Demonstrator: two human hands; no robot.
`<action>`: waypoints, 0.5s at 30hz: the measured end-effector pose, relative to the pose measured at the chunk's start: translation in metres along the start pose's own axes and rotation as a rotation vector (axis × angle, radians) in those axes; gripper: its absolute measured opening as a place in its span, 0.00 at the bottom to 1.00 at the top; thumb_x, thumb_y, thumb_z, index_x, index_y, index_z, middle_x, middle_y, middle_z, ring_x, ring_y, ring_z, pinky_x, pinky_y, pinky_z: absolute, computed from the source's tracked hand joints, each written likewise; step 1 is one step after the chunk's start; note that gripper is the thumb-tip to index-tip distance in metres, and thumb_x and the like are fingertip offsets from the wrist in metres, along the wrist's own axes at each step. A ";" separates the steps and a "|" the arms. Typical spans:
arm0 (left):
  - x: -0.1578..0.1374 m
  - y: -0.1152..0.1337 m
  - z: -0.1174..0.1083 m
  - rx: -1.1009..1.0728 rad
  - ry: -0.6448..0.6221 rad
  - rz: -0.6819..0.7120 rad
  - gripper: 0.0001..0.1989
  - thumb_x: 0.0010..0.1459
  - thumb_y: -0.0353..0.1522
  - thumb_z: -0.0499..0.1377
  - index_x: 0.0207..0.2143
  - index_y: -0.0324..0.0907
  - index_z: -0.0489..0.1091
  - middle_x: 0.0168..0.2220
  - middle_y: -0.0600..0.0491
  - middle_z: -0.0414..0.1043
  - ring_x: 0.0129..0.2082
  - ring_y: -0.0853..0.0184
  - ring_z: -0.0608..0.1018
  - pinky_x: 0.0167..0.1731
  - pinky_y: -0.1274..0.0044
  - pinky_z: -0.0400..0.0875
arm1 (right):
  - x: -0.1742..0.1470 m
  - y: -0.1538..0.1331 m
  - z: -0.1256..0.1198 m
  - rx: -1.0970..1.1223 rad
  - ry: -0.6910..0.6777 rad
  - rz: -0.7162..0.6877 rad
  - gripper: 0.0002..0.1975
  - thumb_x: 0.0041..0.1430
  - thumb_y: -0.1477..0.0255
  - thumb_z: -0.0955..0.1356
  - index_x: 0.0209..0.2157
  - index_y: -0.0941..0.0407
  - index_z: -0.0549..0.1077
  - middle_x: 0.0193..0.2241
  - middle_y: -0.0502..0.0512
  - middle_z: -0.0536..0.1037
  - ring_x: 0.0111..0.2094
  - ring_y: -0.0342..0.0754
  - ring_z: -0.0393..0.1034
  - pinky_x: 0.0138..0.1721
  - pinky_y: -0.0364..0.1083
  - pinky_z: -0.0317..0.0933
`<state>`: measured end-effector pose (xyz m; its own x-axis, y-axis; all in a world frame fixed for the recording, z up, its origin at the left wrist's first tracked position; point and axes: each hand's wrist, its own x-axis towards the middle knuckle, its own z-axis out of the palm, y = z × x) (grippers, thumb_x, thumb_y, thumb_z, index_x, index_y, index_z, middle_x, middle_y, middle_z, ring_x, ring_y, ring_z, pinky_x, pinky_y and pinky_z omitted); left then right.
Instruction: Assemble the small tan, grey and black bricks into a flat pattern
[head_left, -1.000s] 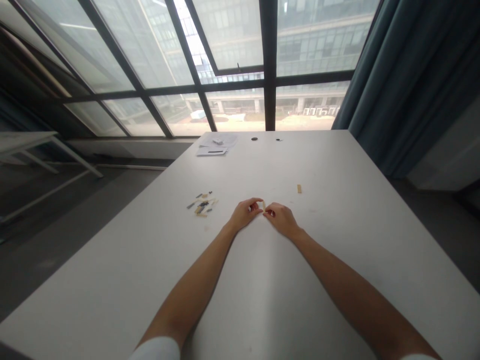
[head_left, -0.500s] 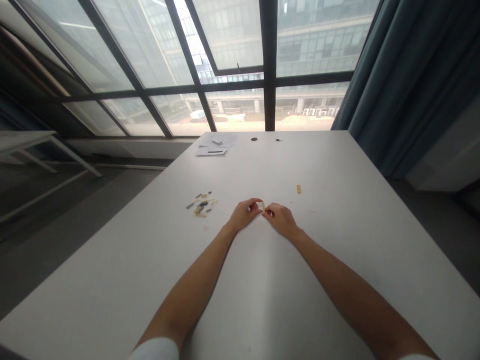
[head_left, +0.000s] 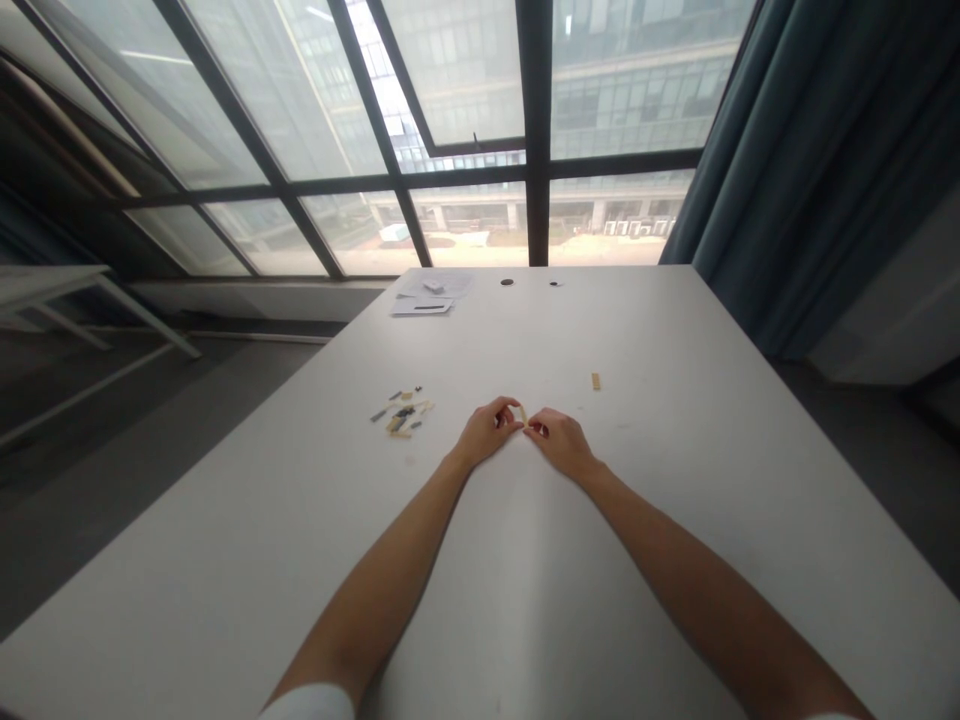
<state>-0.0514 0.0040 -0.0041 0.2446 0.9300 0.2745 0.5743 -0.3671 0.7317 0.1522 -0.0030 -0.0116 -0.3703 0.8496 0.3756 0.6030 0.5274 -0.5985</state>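
Both hands meet near the middle of the white table (head_left: 480, 560). Thumb and fingers of my left hand (head_left: 487, 427) close on a small pale yellow building piece (head_left: 524, 413), which stands tilted between the hands. From the other side, my right hand (head_left: 561, 438) pinches its lower end. The fingers hide part of it, so its exact shape is unclear. A loose pile of small tan, grey and black pieces (head_left: 403, 413) lies to the left of my left hand. Beyond my right hand rests a single flat tan piece (head_left: 596, 381).
Papers (head_left: 421, 306) with a small white object on top lie at the table's far left corner. Two dark round spots (head_left: 507, 282) show near the far edge. Windows rise behind the table, a blue curtain (head_left: 757, 190) hangs at the right, and another table (head_left: 60, 285) stands at the left.
The yellow piece between my hands leans slightly more to the left at its top. My hands stay in nearly the same place, and the view has shifted a little.
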 end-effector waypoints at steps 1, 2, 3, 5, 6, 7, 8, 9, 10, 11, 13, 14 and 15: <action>0.000 -0.001 0.000 -0.002 -0.001 -0.002 0.17 0.56 0.38 0.64 0.47 0.43 0.71 0.29 0.58 0.73 0.26 0.72 0.71 0.30 0.79 0.64 | 0.000 0.000 0.000 0.000 -0.002 0.002 0.06 0.62 0.70 0.70 0.31 0.55 0.76 0.30 0.51 0.76 0.30 0.44 0.67 0.35 0.42 0.57; 0.000 -0.001 0.000 -0.006 -0.002 -0.003 0.17 0.56 0.38 0.64 0.47 0.43 0.71 0.29 0.58 0.73 0.26 0.72 0.70 0.30 0.79 0.64 | 0.000 0.000 0.001 -0.001 -0.002 0.004 0.06 0.62 0.70 0.70 0.31 0.55 0.76 0.30 0.50 0.76 0.30 0.44 0.67 0.35 0.42 0.57; 0.000 -0.001 -0.001 -0.010 -0.004 -0.003 0.17 0.56 0.38 0.64 0.47 0.43 0.71 0.29 0.58 0.73 0.26 0.72 0.70 0.30 0.79 0.64 | 0.000 0.000 0.001 -0.002 0.000 0.005 0.06 0.62 0.69 0.70 0.31 0.55 0.77 0.30 0.50 0.76 0.30 0.44 0.67 0.35 0.42 0.57; 0.000 -0.002 -0.001 -0.021 -0.012 0.002 0.18 0.56 0.38 0.64 0.48 0.43 0.71 0.29 0.57 0.72 0.26 0.72 0.70 0.30 0.80 0.64 | 0.001 0.000 0.002 0.003 0.013 0.009 0.06 0.62 0.69 0.69 0.31 0.55 0.77 0.30 0.51 0.76 0.30 0.44 0.67 0.34 0.42 0.57; 0.000 -0.002 -0.001 -0.032 -0.015 0.007 0.20 0.56 0.38 0.65 0.50 0.43 0.70 0.29 0.57 0.72 0.26 0.72 0.70 0.30 0.80 0.64 | 0.001 0.000 0.003 0.010 0.023 0.015 0.07 0.62 0.69 0.69 0.31 0.55 0.77 0.30 0.51 0.77 0.30 0.44 0.67 0.34 0.42 0.57; 0.000 -0.002 -0.001 -0.047 -0.015 0.011 0.23 0.56 0.38 0.65 0.54 0.43 0.69 0.30 0.57 0.73 0.26 0.72 0.70 0.30 0.80 0.64 | 0.001 0.001 0.003 0.022 0.039 0.028 0.06 0.62 0.69 0.69 0.31 0.55 0.77 0.30 0.51 0.77 0.30 0.44 0.68 0.34 0.42 0.58; 0.000 -0.002 -0.001 -0.066 -0.011 0.017 0.28 0.56 0.38 0.65 0.58 0.44 0.66 0.31 0.57 0.73 0.26 0.73 0.69 0.30 0.80 0.64 | 0.002 0.001 0.003 0.040 0.056 0.049 0.06 0.61 0.69 0.69 0.31 0.55 0.77 0.29 0.51 0.77 0.30 0.44 0.68 0.34 0.42 0.58; 0.000 -0.002 -0.001 -0.087 -0.004 0.024 0.33 0.55 0.37 0.66 0.62 0.44 0.61 0.32 0.57 0.73 0.25 0.73 0.69 0.29 0.80 0.65 | 0.003 0.002 0.004 0.066 0.076 0.076 0.05 0.60 0.70 0.69 0.31 0.55 0.77 0.29 0.52 0.78 0.29 0.44 0.68 0.33 0.42 0.58; 0.000 -0.002 -0.001 -0.106 0.006 0.030 0.38 0.55 0.37 0.66 0.65 0.45 0.57 0.34 0.57 0.73 0.25 0.74 0.68 0.30 0.80 0.65 | 0.005 0.003 0.003 0.096 0.099 0.111 0.05 0.59 0.71 0.69 0.31 0.55 0.77 0.29 0.52 0.78 0.29 0.44 0.68 0.33 0.42 0.59; 0.000 -0.002 -0.001 -0.121 0.014 0.035 0.42 0.54 0.37 0.67 0.68 0.46 0.52 0.35 0.57 0.73 0.24 0.75 0.67 0.30 0.80 0.66 | 0.006 0.004 0.003 0.129 0.125 0.148 0.05 0.58 0.71 0.69 0.31 0.56 0.78 0.28 0.52 0.79 0.28 0.44 0.68 0.33 0.42 0.60; 0.000 -0.002 -0.001 -0.132 0.016 0.039 0.45 0.53 0.36 0.67 0.69 0.47 0.49 0.36 0.57 0.72 0.24 0.75 0.67 0.30 0.80 0.66 | 0.012 0.007 0.000 0.196 0.187 0.220 0.06 0.57 0.69 0.69 0.31 0.56 0.78 0.28 0.53 0.79 0.27 0.45 0.69 0.32 0.43 0.61; 0.000 -0.002 -0.001 -0.129 0.011 0.035 0.46 0.53 0.36 0.67 0.69 0.47 0.49 0.35 0.57 0.72 0.24 0.75 0.67 0.30 0.80 0.66 | 0.015 0.009 -0.003 0.225 0.223 0.251 0.07 0.57 0.68 0.69 0.31 0.56 0.78 0.27 0.53 0.80 0.27 0.45 0.69 0.32 0.43 0.62; 0.000 -0.001 -0.002 -0.122 0.005 0.028 0.45 0.54 0.36 0.67 0.69 0.48 0.49 0.35 0.57 0.72 0.24 0.75 0.68 0.30 0.80 0.67 | 0.018 0.012 -0.008 0.249 0.262 0.278 0.08 0.57 0.67 0.69 0.31 0.57 0.78 0.27 0.53 0.80 0.27 0.46 0.69 0.31 0.44 0.62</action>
<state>-0.0536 0.0049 -0.0039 0.2551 0.9194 0.2994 0.4674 -0.3883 0.7942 0.1578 0.0189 -0.0064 -0.0073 0.9461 0.3237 0.4543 0.2915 -0.8418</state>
